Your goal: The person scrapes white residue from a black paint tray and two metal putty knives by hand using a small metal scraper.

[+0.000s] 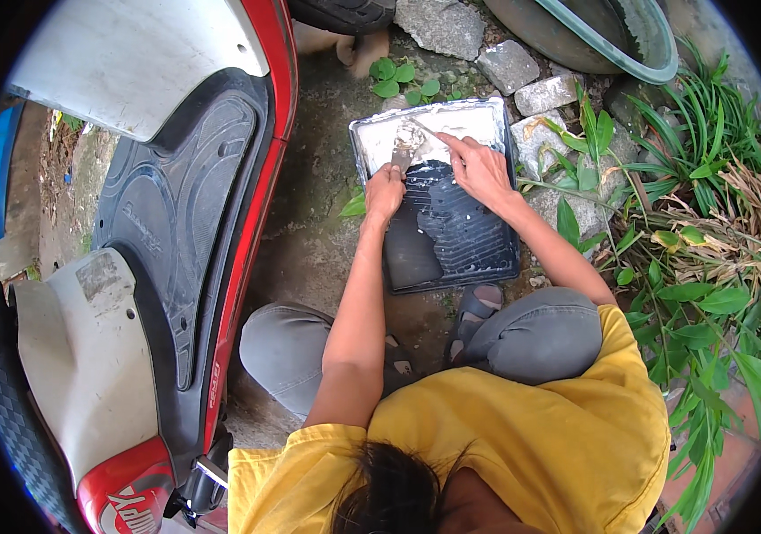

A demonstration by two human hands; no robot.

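Observation:
A black paint tray (416, 278) lies on the ground in front of my feet. Thick white paste (469, 122) fills its far end, and thin white smears run down the ribbed slope. My left hand (384, 190), at the tray's left side, is closed round a scraper (402, 158) with a flat grey blade that points into the paste. Over the tray's right half, my right hand (480, 171) grips a thin, narrow tool (424, 130), its index finger stretched along it. Its tip is at a lump of paste (409, 136) near the scraper. The fingers hide most of both handles.
A red and white scooter (183, 205) with a black footboard stands close on my left. Stones (536, 93) and a large basin (576, 36) lie beyond the tray. Green plants (692, 329) and dry leaves crowd the right side. My sandalled feet (477, 309) are just below the tray.

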